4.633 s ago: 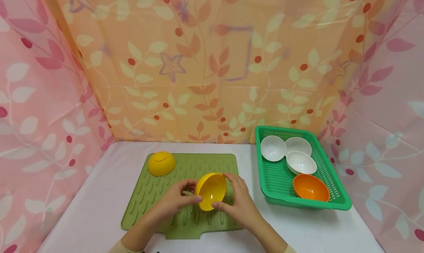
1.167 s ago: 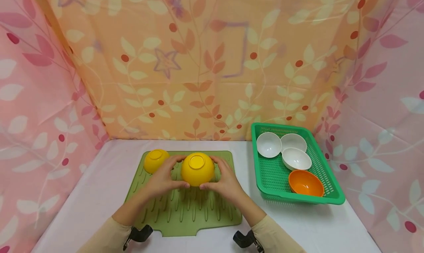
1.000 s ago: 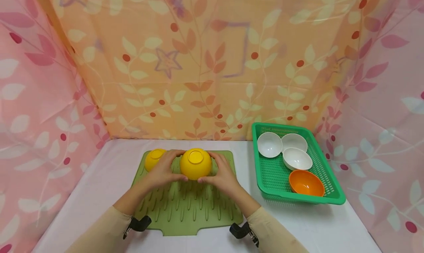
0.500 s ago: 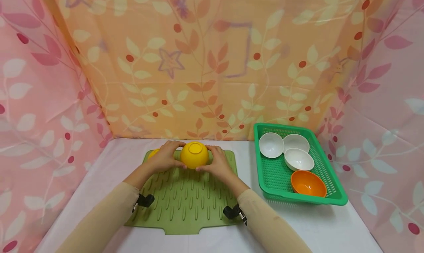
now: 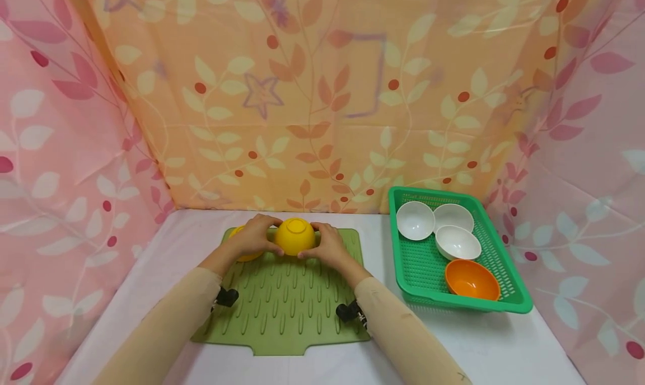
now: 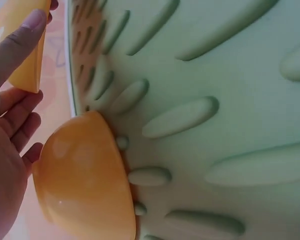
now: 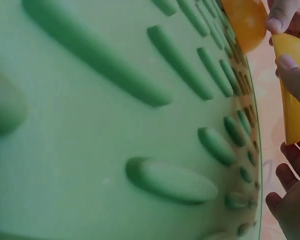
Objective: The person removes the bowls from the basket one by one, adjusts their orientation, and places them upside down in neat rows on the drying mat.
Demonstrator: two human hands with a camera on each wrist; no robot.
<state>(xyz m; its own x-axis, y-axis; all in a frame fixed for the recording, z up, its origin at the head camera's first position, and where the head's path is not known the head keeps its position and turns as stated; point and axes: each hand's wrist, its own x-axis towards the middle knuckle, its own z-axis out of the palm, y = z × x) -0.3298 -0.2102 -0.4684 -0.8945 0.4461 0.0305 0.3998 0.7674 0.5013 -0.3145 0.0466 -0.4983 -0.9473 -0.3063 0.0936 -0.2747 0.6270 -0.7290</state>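
Both hands hold a yellow bowl (image 5: 295,237) upside down over the back part of a green ridged mat (image 5: 282,318). The left hand (image 5: 254,237) grips its left side and the right hand (image 5: 328,247) its right side, thumbs toward the front. In the left wrist view a gap shows between the rim of the held bowl (image 6: 27,70) and the mat. A second yellow bowl (image 5: 248,257) rests upside down on the mat, mostly hidden behind the left hand. It shows more fully in the left wrist view as an orange-tinted bowl (image 6: 85,175).
A green plastic basket (image 5: 418,278) stands at the right on a white-covered table (image 5: 151,284). Inside are white bowls (image 5: 415,221) and an orange bowl (image 5: 471,280). Patterned cloth (image 5: 322,94) hangs behind and on both sides. Dark wrist mounts (image 5: 227,296) sit under both forearms.
Earlier the held bowl was tilted with its hollow side showing; now it is turned upside down. Both hands have carried it toward the back of the mat, where it is nearly still.
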